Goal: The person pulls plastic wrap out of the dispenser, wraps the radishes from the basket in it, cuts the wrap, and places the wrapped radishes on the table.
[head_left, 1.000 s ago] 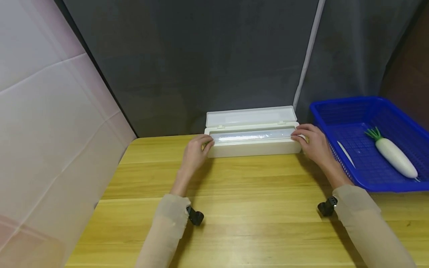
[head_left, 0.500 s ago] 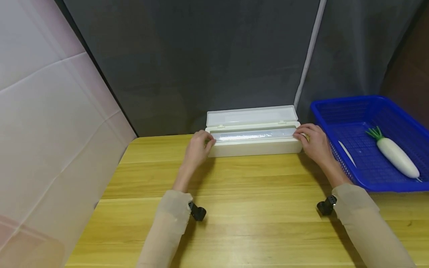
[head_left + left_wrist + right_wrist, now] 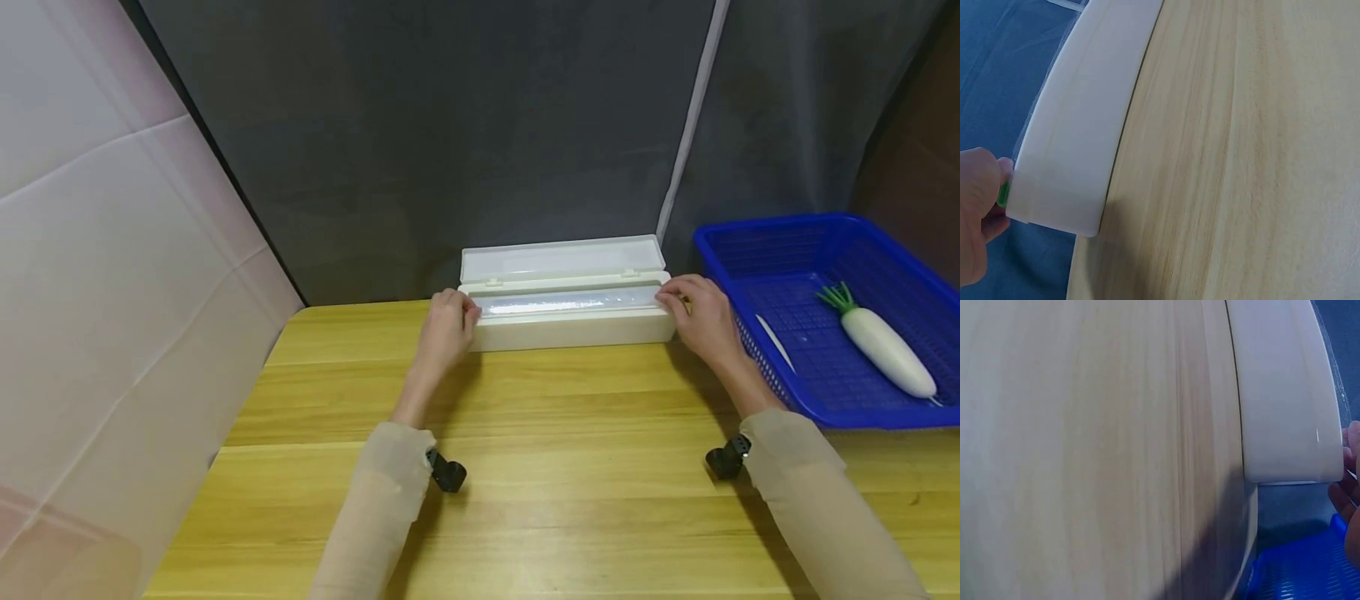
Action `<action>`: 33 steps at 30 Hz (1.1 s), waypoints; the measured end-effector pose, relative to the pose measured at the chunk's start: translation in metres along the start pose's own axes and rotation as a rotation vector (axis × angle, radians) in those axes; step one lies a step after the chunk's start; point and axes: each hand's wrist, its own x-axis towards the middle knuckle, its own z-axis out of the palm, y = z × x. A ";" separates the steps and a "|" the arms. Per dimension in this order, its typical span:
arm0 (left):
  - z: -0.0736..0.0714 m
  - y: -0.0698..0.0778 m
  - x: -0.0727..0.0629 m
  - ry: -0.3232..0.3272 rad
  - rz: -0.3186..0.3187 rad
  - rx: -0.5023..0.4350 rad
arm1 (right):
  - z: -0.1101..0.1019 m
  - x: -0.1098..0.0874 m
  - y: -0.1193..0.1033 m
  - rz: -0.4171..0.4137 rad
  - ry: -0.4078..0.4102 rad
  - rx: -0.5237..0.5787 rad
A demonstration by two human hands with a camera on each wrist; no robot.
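A long white cling film dispenser [image 3: 573, 333] lies at the table's back edge, its lid [image 3: 562, 260] tipped back. Shiny clear cling film [image 3: 573, 302] stretches across its opening. My left hand [image 3: 444, 332] is at the dispenser's left end, thumb and fingertips pinching the film's corner; in the left wrist view a small green piece [image 3: 1003, 194] shows beside the thumb. At the opposite end my right hand [image 3: 701, 323] pinches the other corner, where the film's clear edge [image 3: 1339, 381] runs to the fingertips in the right wrist view.
Right of the dispenser, a blue plastic basket [image 3: 873, 419] holds a white radish [image 3: 888, 352] with green tops and a slim white object [image 3: 776, 343]. A dark grey curtain [image 3: 450, 150] hangs behind the wooden table [image 3: 570, 467]; a pale sheet [image 3: 135, 275] hangs at left.
My left hand has shifted slightly right and turned a little at the dispenser's end. The right hand stays nearly in place; the lid remains tipped back.
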 end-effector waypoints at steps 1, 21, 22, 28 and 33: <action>0.000 0.001 0.000 0.002 -0.010 0.000 | 0.000 0.001 -0.001 0.008 0.001 -0.001; -0.001 0.002 0.008 0.088 0.047 -0.130 | 0.009 0.015 -0.009 0.135 0.049 0.040; -0.002 0.002 0.009 0.090 0.054 -0.136 | 0.010 0.016 -0.009 0.137 0.050 0.043; -0.003 -0.003 0.012 0.116 0.064 -0.215 | 0.011 0.019 -0.010 0.159 0.044 0.049; -0.004 -0.005 0.013 0.121 0.023 -0.244 | 0.011 0.023 -0.014 0.188 0.034 0.050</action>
